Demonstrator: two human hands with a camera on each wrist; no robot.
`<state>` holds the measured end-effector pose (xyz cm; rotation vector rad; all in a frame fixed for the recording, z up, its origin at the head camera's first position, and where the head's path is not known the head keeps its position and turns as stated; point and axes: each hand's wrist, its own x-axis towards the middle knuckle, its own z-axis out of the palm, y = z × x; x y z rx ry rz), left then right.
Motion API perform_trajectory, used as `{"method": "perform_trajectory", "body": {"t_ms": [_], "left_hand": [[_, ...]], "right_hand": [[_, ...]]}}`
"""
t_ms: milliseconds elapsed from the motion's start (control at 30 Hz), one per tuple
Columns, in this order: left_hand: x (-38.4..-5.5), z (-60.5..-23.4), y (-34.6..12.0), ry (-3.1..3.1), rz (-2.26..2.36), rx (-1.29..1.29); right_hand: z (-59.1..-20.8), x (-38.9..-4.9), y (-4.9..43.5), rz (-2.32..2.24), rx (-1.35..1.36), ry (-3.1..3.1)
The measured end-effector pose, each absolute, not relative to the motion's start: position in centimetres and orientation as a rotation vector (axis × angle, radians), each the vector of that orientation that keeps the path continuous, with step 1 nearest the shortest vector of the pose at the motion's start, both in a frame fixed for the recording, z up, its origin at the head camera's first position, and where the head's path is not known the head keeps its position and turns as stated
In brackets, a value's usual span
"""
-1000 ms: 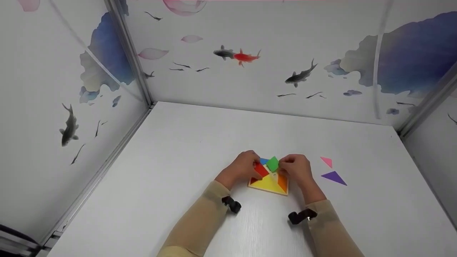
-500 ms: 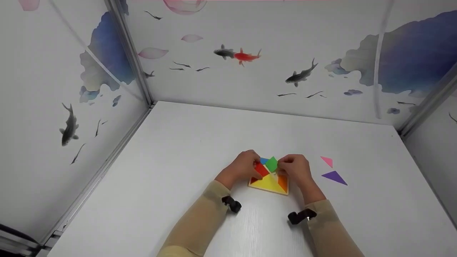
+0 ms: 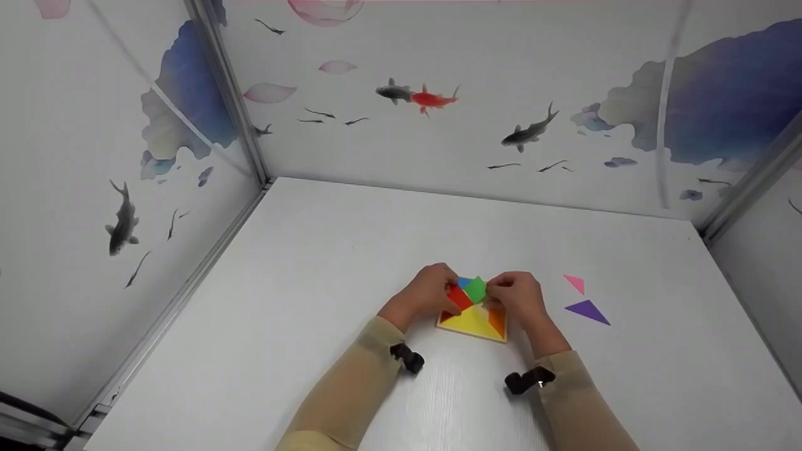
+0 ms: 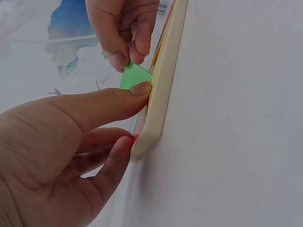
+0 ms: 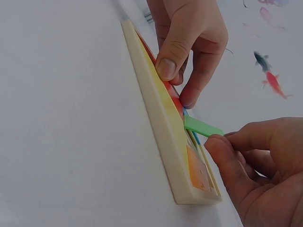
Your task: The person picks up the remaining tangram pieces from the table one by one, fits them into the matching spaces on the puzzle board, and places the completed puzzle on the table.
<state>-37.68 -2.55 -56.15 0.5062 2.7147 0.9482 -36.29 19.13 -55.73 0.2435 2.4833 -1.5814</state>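
In the head view a square tangram tray [image 3: 471, 337] lies on the table, with yellow [image 3: 470, 321], orange [image 3: 497, 322], red [image 3: 459, 297] and blue [image 3: 463, 282] pieces in it. My left hand [image 3: 427, 291] is over its left side, thumb and fingers on either side of the red piece. My right hand [image 3: 521, 297] pinches a green tangram piece [image 3: 476, 289] by its right corner. In the right wrist view that green piece [image 5: 202, 126] is tilted, its far end touching the inside of the tray. My fingers hide part of the red and blue pieces.
Right of the tray, a pink triangle [image 3: 575, 284] and a purple triangle [image 3: 588, 311] lie on the white table [image 3: 351, 250]. Walls printed with fish [image 3: 432, 99] enclose the table at the back and sides.
The green piece has shifted slightly left and turned a little, now close against the red piece. My right hand moved slightly left with it; my left hand has stayed in place.
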Motion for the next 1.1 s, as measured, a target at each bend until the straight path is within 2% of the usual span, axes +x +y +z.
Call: {"method": "perform_trajectory", "body": {"t_ms": [1100], "left_hand": [[-37.89,-56.02,-2.59,2.740,0.893,0.567]], "right_hand": [[-55.56,-36.07,18.90,-1.464,0.186,2.592]]}}
